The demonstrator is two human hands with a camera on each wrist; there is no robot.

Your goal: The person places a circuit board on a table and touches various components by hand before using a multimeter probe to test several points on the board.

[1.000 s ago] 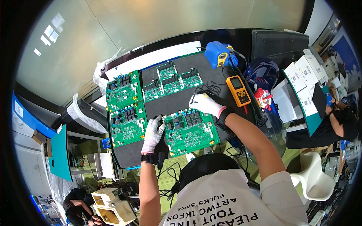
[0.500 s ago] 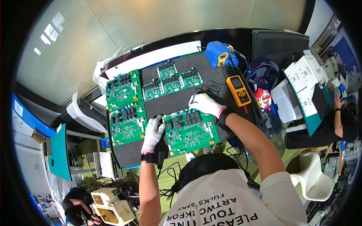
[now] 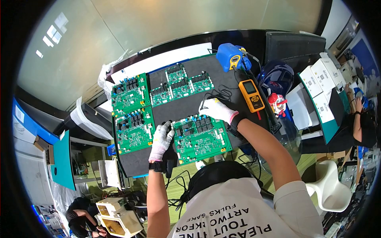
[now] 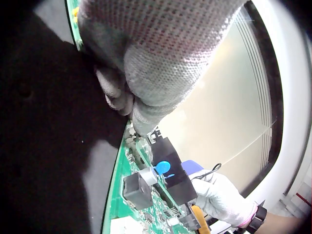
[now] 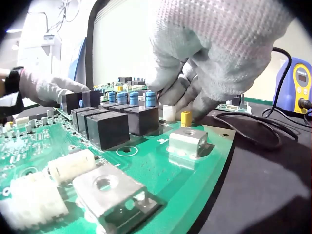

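A large green circuit board (image 3: 202,144) lies on the dark mat before me. Black box-shaped relays (image 5: 108,130) and a row of small blue cylindrical components (image 5: 134,99) stand near its far edge. My left hand (image 3: 160,142), in a white knit glove, grips the board's far left corner; the left wrist view has its fingertips bunched at the edge. The gloved right hand (image 3: 217,110) holds the far edge, towards the right. Its fingers (image 5: 204,105) curl beside a white connector (image 5: 169,113), with the thumb close behind the blue components. Some fingertips are hidden behind parts.
Two similar large boards (image 3: 134,131) lie at the left, and several smaller boards (image 3: 180,88) at the back. To the right are an orange handheld meter (image 3: 251,95), a black cable (image 3: 222,93) and a blue soldering station (image 3: 229,58). Other people work at both sides.
Both hands and the boards stay where they were. Only a person at the far right has shifted their arms.
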